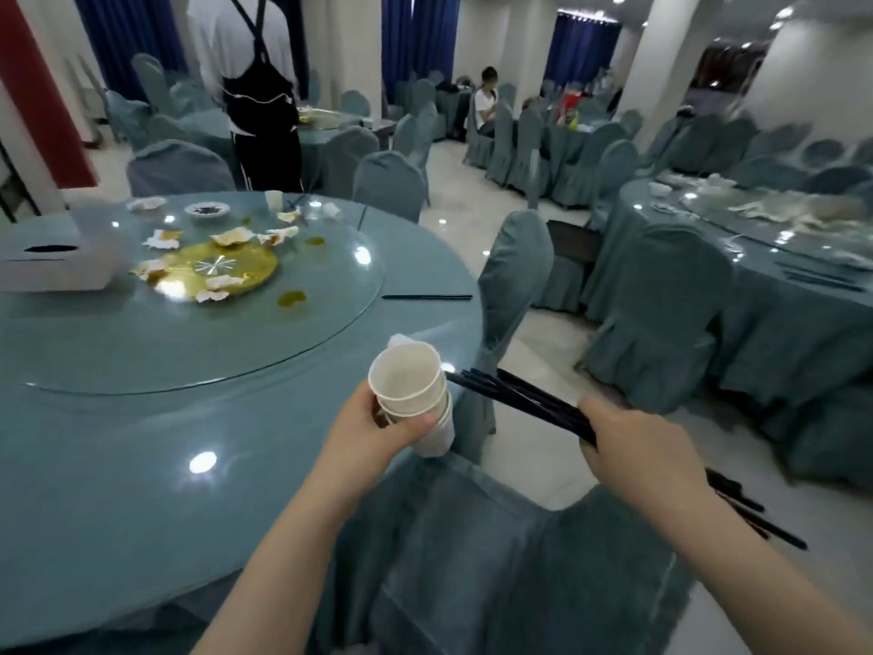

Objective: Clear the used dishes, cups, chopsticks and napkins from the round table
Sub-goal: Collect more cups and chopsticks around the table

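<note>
Two bare forearms reach forward over a covered chair (472,550) pushed up to the round desk (141,465). The left hand (373,430) is curled round a stack of white paper cups (415,399), thumb across the front; the stack is tilted with its mouth toward the camera, the top cup looks empty, and something white pokes out behind its rim, too blurred to name. The right hand (633,442) is closed round a bundle of black chopsticks (519,399), whose tips point toward the cups and whose other ends stick out past the wrist. Both hands hang just beside the desk's near edge, above the chair. Farther out, a loose pair of chopsticks (427,297) lies on the cloth just outside the glass turntable (283,352). On the glass are crumpled napkins (231,238) around a gold centre disc (222,269), yellowish spills (290,299), and a white tissue box (56,267) at the left. At the far side stand a small plate (207,210) with dark scraps and a single paper cup (274,200). Beyond, a person in a dark apron (264,111) stands by another desk.
</note>
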Available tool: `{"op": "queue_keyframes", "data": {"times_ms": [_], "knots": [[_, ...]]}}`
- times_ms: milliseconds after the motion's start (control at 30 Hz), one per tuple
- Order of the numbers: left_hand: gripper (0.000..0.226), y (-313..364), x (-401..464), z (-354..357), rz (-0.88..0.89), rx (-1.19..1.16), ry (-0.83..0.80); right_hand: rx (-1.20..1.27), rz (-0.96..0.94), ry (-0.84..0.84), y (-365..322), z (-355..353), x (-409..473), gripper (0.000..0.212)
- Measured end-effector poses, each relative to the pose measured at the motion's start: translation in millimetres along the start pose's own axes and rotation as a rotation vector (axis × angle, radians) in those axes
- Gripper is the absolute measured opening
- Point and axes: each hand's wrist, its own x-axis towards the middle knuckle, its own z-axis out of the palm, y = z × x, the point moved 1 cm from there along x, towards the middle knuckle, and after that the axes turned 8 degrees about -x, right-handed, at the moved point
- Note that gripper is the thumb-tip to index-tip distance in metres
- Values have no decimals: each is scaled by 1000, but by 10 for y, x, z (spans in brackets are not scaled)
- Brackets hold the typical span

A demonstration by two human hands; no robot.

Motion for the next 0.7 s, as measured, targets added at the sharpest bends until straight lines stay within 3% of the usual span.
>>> {"op": "queue_keyframes", "data": {"times_ms": [333, 700], "knots": [[64, -324, -218, 2428, 10, -88, -128, 16, 187, -100, 2244, 599, -970, 15], [63, -805, 88, 4278, -81, -46, -219, -105, 197, -138, 3899, 1343, -1255, 19]]}}
